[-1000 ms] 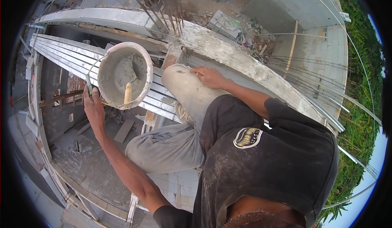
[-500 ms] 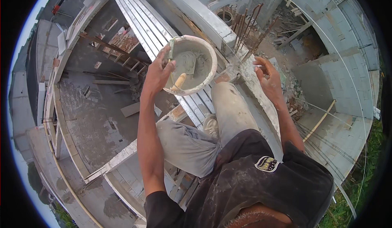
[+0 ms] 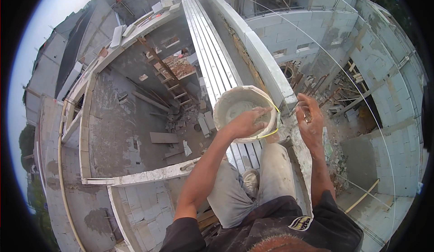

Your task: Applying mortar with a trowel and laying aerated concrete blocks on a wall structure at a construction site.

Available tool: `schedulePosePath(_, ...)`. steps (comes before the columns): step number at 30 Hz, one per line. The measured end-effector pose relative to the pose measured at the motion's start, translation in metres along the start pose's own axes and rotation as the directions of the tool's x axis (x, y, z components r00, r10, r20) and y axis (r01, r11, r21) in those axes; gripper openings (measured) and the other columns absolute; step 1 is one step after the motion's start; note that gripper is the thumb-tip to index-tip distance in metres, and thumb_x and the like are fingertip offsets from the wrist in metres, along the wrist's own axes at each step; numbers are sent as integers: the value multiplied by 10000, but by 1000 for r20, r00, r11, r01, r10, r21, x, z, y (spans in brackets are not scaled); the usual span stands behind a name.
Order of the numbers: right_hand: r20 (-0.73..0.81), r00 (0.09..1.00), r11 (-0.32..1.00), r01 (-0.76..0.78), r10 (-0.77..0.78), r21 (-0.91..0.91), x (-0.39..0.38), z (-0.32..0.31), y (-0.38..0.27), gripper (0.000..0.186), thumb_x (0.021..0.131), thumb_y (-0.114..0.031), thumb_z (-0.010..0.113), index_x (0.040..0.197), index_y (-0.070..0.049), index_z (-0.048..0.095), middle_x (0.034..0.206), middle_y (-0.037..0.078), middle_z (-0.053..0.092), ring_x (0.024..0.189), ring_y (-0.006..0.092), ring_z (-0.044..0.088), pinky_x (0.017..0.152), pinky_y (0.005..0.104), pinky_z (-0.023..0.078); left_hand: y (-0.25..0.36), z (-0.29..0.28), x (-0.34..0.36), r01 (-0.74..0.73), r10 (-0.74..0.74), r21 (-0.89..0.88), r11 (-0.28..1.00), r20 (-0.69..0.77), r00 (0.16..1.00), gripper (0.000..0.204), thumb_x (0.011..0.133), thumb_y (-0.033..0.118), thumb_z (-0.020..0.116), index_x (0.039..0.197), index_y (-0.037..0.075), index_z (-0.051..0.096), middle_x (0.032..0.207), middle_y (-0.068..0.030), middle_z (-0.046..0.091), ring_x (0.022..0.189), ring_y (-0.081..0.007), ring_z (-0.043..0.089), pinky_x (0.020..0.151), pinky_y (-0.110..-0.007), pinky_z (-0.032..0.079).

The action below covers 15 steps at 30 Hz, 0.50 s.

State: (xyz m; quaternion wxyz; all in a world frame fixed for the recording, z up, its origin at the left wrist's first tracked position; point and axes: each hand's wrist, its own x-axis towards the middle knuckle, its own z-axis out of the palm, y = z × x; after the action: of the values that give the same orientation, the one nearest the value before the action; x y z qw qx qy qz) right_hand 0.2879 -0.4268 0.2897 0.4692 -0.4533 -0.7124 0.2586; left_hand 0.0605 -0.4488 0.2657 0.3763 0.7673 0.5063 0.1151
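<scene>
A round, mortar-stained bucket point(image 3: 221, 110) sits in front of my knees, near the long metal bars, with wet grey mix inside. Its yellow-green cord handle point(image 3: 276, 124) lies over the right rim. My left hand point(image 3: 248, 123) reaches across the near rim, palm down, its fingers loosely spread over the bucket's mouth. Whatever lies beneath that hand is hidden, and no trowel shows. To the right of the bucket, my right hand point(image 3: 310, 122) is raised beside the end of the pale wall, fingers loosely bent and apart, holding nothing.
Several shiny metal bars point(image 3: 209, 49) run away from me along a pale wall point(image 3: 257, 44). Below on the left are a wooden ladder point(image 3: 165, 73) and rubble. Debris and rusty rods lie low on the right. A thin white line point(image 3: 357, 85) crosses the right side.
My left hand has let go of the cord handle and moved over the bucket. The cord now lies at the bucket's right; the trowel handle seen before is out of sight. The view has tilted up.
</scene>
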Motion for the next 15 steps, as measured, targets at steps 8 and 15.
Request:
schedulePosePath(8,291,935,966,-242,205,96,18,18,-32,473,821,28,605,1276,-72,522,1191,118,560,925,232,585,820,354,491,-53,-67,-38,209,-464,-613,762,-291,837,598,915,275,584,1421,22,390,1272,-172,569,1210,-239,537,1011,-341,416)
schedulePosePath(15,486,726,858,-502,487,-111,-9,-58,-114,520,802,42,615,1299,-39,486,1219,135,532,886,210,614,753,317,521,-43,-63,-157,640,-769,-558,529,3,639,690,884,371,607,1427,13,375,1162,-220,624,1079,-285,604,952,-367,439)
